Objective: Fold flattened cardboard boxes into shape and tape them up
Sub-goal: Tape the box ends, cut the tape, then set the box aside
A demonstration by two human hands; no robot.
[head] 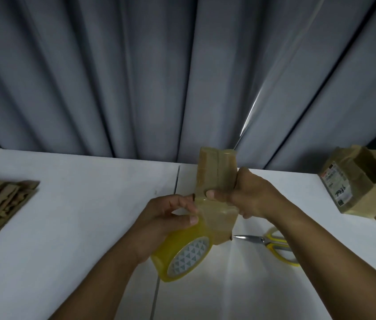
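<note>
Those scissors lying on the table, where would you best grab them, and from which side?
By the yellow handles, coming from the right and above. The scissors lie flat on the table, blades together and pointing left, loops to the right. Both hands are busy: the right hand grips the small box, the left hand the tape roll.

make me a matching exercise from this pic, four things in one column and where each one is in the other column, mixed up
Things
1. tape roll
2. scissors
3. flat cardboard stack
4. small box

Places
A. on the table, at the left edge
B. held up in the right hand
C. gripped in the left hand
D. lying on the table, right of the tape roll

Pairs: 1-C, 2-D, 3-A, 4-B
</note>
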